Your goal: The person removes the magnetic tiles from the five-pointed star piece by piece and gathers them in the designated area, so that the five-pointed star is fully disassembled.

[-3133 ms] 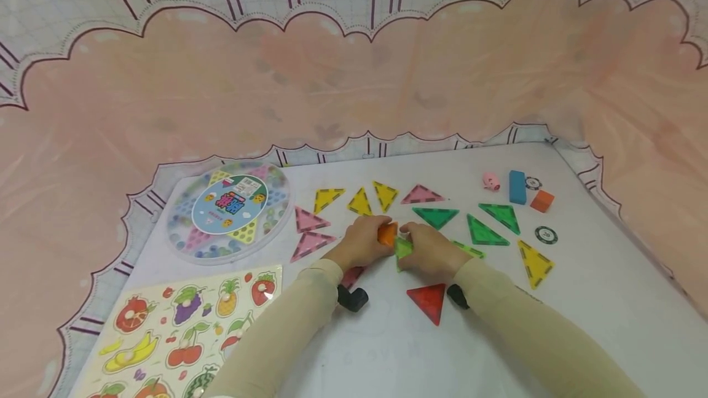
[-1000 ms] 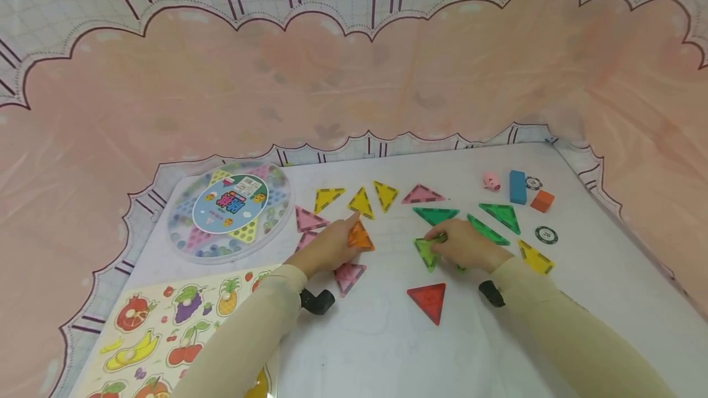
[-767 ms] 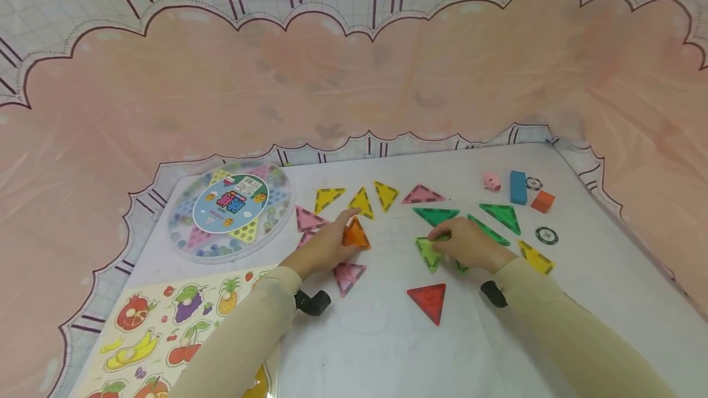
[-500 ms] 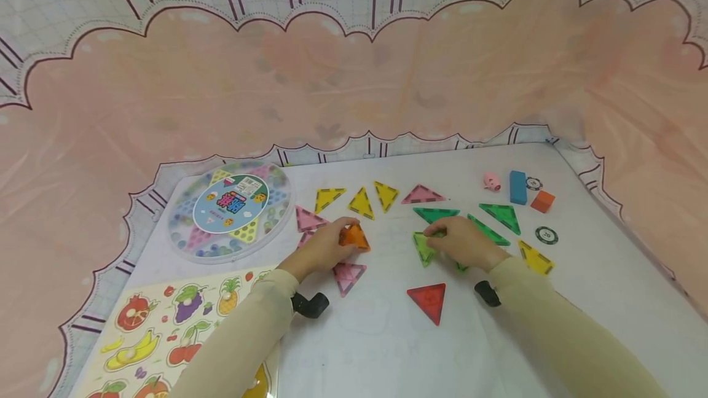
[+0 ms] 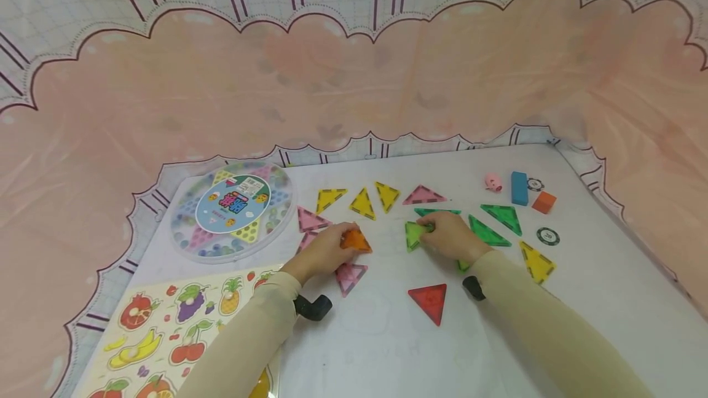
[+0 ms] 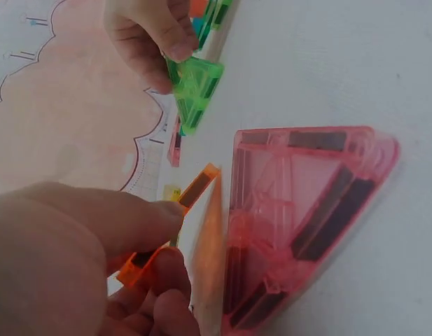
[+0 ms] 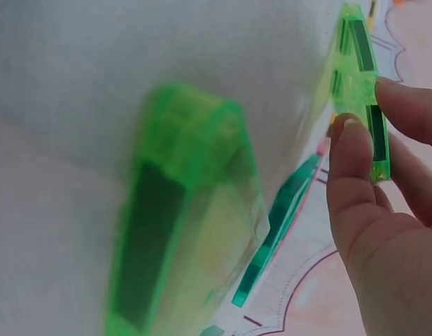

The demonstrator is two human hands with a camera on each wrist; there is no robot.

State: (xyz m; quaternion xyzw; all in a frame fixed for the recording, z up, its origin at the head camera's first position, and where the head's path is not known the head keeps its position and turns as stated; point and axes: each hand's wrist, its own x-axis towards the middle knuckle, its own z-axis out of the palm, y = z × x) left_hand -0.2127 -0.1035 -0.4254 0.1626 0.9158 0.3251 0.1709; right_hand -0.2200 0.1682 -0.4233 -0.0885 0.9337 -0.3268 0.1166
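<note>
Near the middle of the table, my left hand (image 5: 326, 250) pinches an orange triangular magnetic tile (image 5: 356, 240) between thumb and fingers. In the left wrist view, the orange tile (image 6: 197, 190) is tilted on edge, beside a pink triangular tile (image 6: 300, 189). My right hand (image 5: 452, 237) holds a light green triangular magnetic tile (image 5: 412, 237) by its edge. The right wrist view has this held tile (image 7: 357, 52) standing on a narrow side. Another light green tile (image 7: 166, 196) lies close to that wrist; the head view shows only a bit of it. A gap separates the two held tiles.
A red triangular tile (image 5: 429, 301) lies in front of the hands. Yellow (image 5: 362, 204), pink (image 5: 424, 195) and green tiles (image 5: 502, 217) are spread around. A round marble game box (image 5: 182, 220) and a fruit puzzle board (image 5: 166, 309) occupy the left; a blue block (image 5: 519, 188) stands right.
The hands, close together three seconds ago, have moved apart, each with its tile. In the last half second the right hand has shifted slightly left and away from me; the left hand barely moved.
</note>
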